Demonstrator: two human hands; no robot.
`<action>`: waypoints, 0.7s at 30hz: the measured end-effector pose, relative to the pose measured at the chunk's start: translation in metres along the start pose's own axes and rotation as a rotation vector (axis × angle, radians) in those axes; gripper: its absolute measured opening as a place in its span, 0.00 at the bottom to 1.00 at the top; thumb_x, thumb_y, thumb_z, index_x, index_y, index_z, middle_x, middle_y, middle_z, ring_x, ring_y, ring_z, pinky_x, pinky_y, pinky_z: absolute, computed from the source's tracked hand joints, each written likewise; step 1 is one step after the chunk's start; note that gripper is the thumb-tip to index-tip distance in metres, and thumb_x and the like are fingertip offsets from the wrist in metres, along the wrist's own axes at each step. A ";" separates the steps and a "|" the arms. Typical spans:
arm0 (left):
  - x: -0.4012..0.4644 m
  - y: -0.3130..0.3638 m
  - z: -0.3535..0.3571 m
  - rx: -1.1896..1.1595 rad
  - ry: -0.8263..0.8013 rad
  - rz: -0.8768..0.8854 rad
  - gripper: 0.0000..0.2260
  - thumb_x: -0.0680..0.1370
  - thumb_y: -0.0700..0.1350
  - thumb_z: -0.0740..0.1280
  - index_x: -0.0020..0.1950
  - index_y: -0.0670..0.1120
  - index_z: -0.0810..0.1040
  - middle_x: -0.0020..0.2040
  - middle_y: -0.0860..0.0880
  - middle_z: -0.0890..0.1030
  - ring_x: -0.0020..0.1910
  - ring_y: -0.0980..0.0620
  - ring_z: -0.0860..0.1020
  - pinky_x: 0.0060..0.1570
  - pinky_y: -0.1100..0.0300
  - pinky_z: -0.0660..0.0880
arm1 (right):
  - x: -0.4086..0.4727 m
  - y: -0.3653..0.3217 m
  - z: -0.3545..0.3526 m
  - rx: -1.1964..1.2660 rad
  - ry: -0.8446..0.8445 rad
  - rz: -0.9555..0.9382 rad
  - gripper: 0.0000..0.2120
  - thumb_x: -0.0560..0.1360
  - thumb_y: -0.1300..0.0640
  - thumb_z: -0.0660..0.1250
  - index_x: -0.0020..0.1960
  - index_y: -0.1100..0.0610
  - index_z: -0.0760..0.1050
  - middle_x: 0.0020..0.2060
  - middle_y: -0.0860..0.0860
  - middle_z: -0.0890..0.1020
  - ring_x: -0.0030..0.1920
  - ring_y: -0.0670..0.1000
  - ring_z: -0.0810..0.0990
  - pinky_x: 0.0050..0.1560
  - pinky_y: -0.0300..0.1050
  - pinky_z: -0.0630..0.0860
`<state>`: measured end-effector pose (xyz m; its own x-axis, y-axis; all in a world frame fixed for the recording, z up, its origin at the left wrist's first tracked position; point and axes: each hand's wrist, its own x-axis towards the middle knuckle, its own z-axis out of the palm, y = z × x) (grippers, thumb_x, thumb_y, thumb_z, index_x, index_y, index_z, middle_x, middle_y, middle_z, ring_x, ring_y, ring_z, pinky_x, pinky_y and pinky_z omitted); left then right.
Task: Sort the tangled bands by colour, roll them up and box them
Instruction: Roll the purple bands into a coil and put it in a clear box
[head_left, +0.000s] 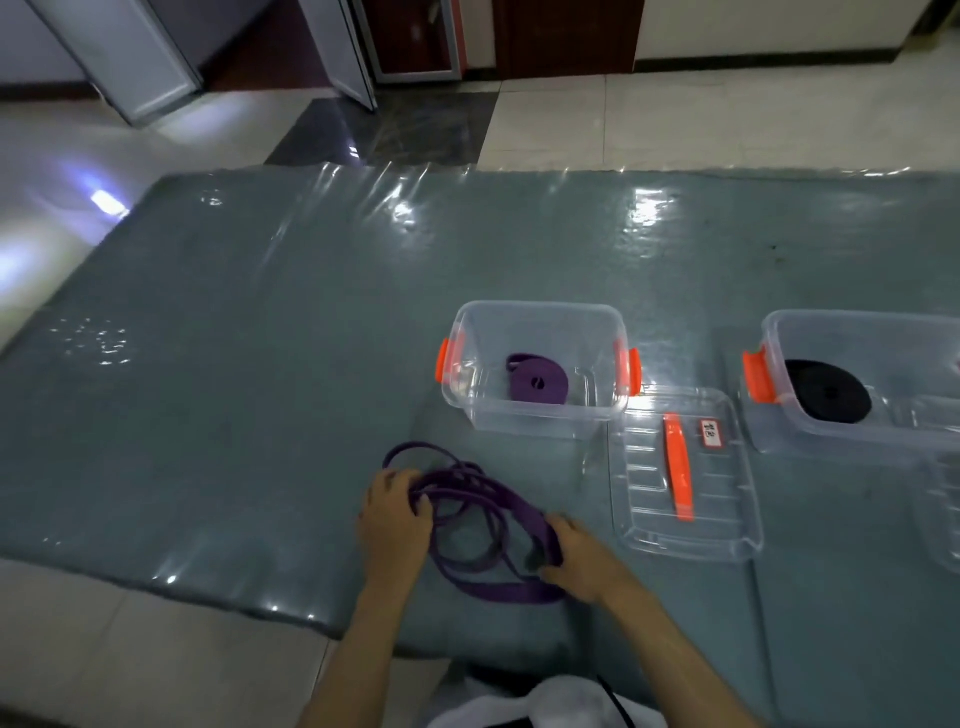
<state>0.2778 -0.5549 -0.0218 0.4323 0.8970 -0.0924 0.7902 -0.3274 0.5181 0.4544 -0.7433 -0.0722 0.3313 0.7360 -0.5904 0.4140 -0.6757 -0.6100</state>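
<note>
A loose purple band (470, 519) lies in tangled loops on the grey-green mat, near its front edge. My left hand (395, 512) grips the loops at their left end, fingers curled into the strands. My right hand (576, 556) holds the band at its right end, thumb and fingers around the strap. Behind them stands a clear box (540, 415) with orange latches, holding one rolled purple band (537, 380). A second clear box (831, 436) at the right holds a rolled black band (826, 391).
A clear lid (727, 499) with an orange handle and a label lies flat between the boxes, right of my right hand. Part of another lid (948, 514) shows at the right edge. The mat (234, 389) is covered in shiny plastic film; tiled floor surrounds it.
</note>
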 end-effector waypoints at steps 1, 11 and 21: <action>-0.005 -0.009 0.001 -0.023 -0.015 -0.054 0.17 0.80 0.41 0.72 0.69 0.44 0.79 0.68 0.42 0.77 0.66 0.40 0.76 0.66 0.44 0.74 | 0.001 0.003 0.007 0.002 0.045 0.006 0.37 0.77 0.56 0.74 0.82 0.51 0.61 0.73 0.56 0.70 0.69 0.59 0.76 0.70 0.50 0.74; -0.011 -0.042 0.014 -0.384 -0.177 -0.273 0.13 0.83 0.43 0.69 0.65 0.51 0.69 0.53 0.49 0.80 0.52 0.48 0.81 0.40 0.66 0.72 | -0.012 0.010 0.006 0.335 0.477 -0.075 0.13 0.75 0.64 0.74 0.48 0.46 0.78 0.41 0.43 0.83 0.42 0.47 0.81 0.47 0.49 0.80; 0.025 -0.035 0.017 -0.730 -0.155 -0.595 0.18 0.85 0.44 0.68 0.68 0.34 0.72 0.67 0.33 0.79 0.66 0.34 0.78 0.68 0.39 0.75 | -0.024 -0.006 -0.005 0.432 0.467 -0.202 0.09 0.77 0.56 0.77 0.51 0.46 0.79 0.47 0.46 0.84 0.46 0.49 0.83 0.49 0.51 0.83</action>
<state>0.2688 -0.5258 -0.0566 0.1415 0.7900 -0.5965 0.4555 0.4831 0.7478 0.4480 -0.7567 -0.0511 0.6555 0.7252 -0.2105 0.1619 -0.4072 -0.8989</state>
